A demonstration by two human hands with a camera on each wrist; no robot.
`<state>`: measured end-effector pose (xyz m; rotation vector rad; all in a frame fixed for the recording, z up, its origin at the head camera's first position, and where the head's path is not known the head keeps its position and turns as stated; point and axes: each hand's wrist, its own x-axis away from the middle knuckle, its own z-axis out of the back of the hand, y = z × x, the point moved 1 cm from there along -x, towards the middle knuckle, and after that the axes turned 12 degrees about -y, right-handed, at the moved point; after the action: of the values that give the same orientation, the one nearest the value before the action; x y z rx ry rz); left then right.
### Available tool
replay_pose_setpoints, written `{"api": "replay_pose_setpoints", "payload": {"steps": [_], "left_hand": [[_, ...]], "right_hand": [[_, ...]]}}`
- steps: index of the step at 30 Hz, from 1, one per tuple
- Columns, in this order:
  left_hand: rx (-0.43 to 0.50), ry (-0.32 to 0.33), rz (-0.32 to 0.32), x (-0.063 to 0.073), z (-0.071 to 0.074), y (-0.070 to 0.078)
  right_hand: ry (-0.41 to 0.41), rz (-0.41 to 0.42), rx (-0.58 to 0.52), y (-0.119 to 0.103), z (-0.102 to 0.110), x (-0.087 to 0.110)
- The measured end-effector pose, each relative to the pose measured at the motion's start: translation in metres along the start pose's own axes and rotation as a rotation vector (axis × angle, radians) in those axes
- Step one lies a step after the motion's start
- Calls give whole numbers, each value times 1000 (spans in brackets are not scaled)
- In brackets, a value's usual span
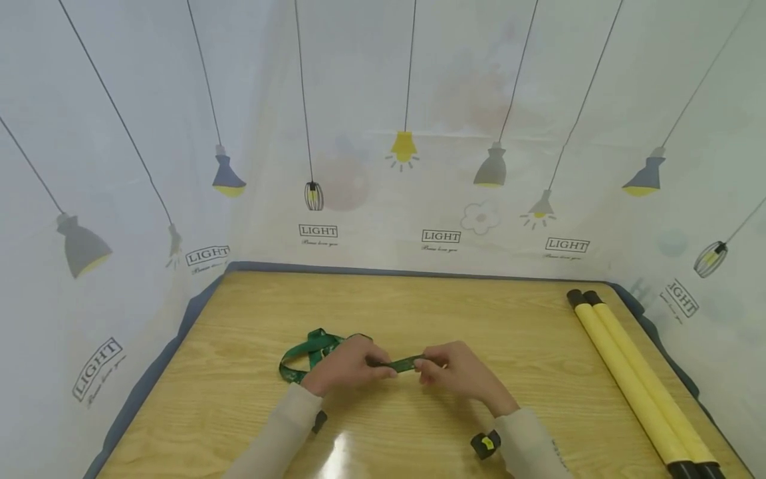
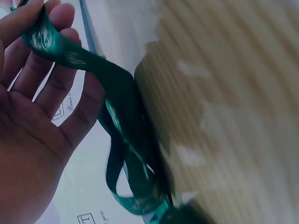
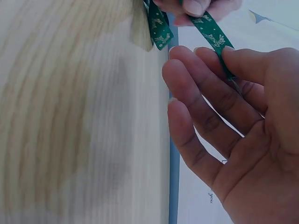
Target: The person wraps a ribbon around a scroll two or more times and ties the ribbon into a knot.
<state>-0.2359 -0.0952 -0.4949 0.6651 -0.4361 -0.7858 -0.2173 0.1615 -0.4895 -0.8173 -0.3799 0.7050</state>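
A green ribbon (image 1: pixel 403 364) with a pale printed pattern stretches between both hands above the table. My left hand (image 1: pixel 350 364) pinches it between thumb and fingers, and the rest of its length lies in loose loops on the table behind that hand. In the left wrist view the ribbon (image 2: pixel 117 88) hangs down from the fingertips past the palm. With thumb and forefinger my right hand (image 1: pixel 457 372) pinches the ribbon near one end. The right wrist view shows that grip on the ribbon (image 3: pixel 212 35), the other fingers loosely bent.
Two yellow rolls (image 1: pixel 640 379) with black ends lie side by side along the right of the wooden table (image 1: pixel 419 299). A white curtain (image 1: pixel 383 80) printed with lamps surrounds its back and sides. A black wrist device (image 1: pixel 485 444) sits beside the right sleeve.
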Motion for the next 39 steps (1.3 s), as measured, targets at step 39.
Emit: {"api": "replay_pose_setpoints", "payload": {"steps": [39], "left_hand": [[0, 185, 376, 65, 35, -45]], "right_hand": [[123, -80, -53, 13, 36, 44]]}}
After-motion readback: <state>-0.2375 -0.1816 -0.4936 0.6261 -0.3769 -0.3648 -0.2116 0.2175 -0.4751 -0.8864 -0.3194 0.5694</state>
